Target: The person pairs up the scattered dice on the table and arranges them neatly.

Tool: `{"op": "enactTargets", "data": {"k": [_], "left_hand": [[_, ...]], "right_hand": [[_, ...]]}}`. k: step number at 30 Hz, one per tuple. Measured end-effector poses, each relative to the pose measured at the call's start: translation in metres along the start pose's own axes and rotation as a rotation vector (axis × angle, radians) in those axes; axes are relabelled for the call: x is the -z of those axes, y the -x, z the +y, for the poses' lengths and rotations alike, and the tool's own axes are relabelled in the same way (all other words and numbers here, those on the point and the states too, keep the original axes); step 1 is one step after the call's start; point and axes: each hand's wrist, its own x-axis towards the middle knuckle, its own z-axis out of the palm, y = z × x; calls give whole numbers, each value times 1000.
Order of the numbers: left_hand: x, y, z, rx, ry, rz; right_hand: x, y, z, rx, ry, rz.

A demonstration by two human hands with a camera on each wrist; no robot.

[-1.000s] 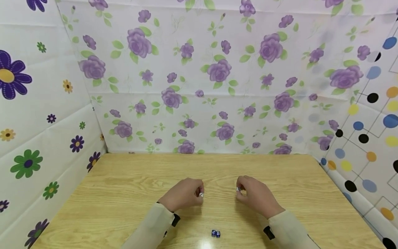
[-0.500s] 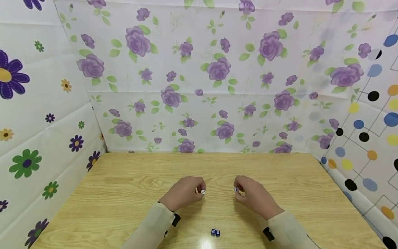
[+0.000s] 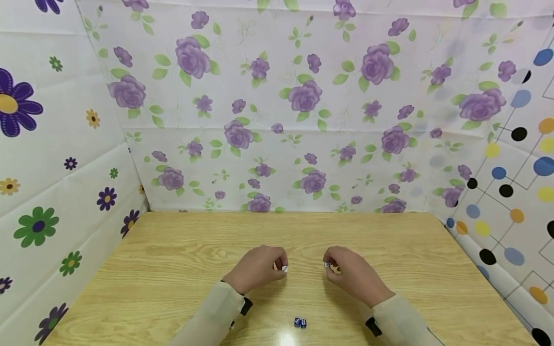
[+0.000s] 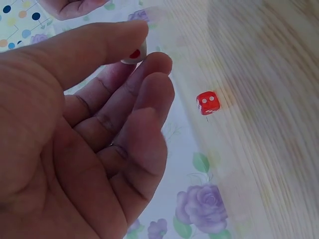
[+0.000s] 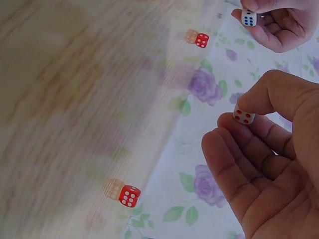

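Observation:
In the head view my left hand [image 3: 257, 270] pinches a small white die [image 3: 284, 269] between thumb and fingertips. Across a narrow gap, my right hand [image 3: 356, 275] holds another white die [image 3: 327, 264] the same way. The right wrist view shows red pips on the right hand's die [image 5: 243, 115] and blue pips on the side of the left hand's die [image 5: 248, 19] facing it. On the table, one red die [image 5: 202, 40] sits near the left hand and a second red die [image 5: 129, 196] near the right; the head view hides both behind the hands.
Two dark blue dice [image 3: 300, 323] stand side by side on the wooden table [image 3: 195, 240], nearer the front than the hands. Flower-printed cloth [image 3: 277, 96] rises behind the table, with patterned cloth on the left and right sides too.
Both hands, each with its white die, have drawn slightly closer together, the left moving right and the right moving left. The blue dice stay put.

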Motion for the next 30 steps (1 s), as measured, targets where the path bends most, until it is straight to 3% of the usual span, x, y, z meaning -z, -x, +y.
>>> {"op": "enactTargets", "data": {"k": [30], "left_hand": [[-9,-2,4,-6,-41,1]], "right_hand": [[-8,6,-7,20,67,-31]]}}
